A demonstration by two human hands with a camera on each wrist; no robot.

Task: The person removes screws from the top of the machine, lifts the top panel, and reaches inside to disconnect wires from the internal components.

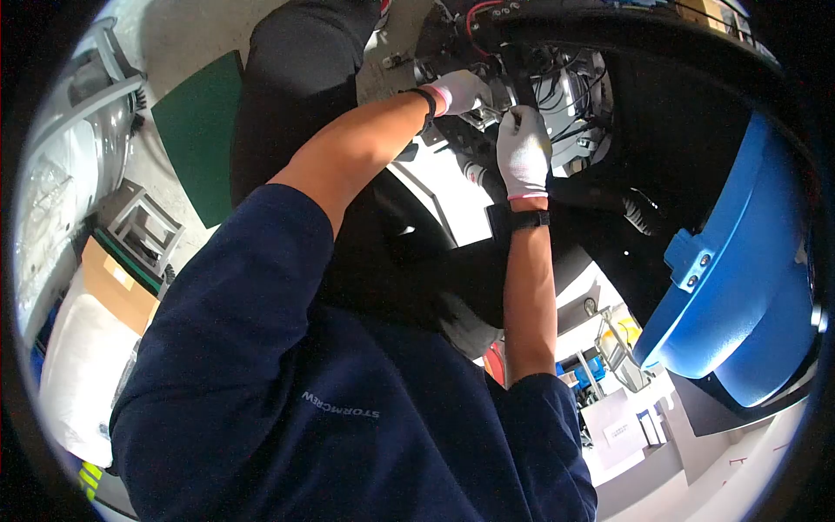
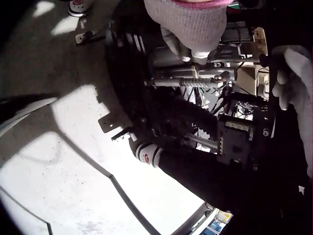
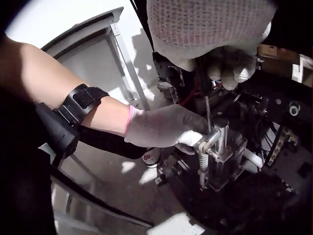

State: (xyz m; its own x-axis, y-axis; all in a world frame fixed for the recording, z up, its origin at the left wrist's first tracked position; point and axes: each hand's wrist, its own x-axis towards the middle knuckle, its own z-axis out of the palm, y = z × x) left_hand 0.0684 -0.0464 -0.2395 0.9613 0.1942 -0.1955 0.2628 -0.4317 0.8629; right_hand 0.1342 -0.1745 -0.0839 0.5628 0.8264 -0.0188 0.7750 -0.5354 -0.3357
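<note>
At frame centre, my left hand (image 3: 166,128) pinches the spring bracket (image 3: 218,147) steady for the screwdriver (image 3: 207,115) my right hand (image 3: 215,34) grips.

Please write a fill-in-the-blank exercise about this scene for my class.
The left hand and the right hand wear ___ gloves.
The right hand grips a thin-shafted ___.
The left hand pinches a metal part carrying a coiled ___.
The large curved cover is ___.
Missing words: white; screwdriver; spring; blue.
</note>
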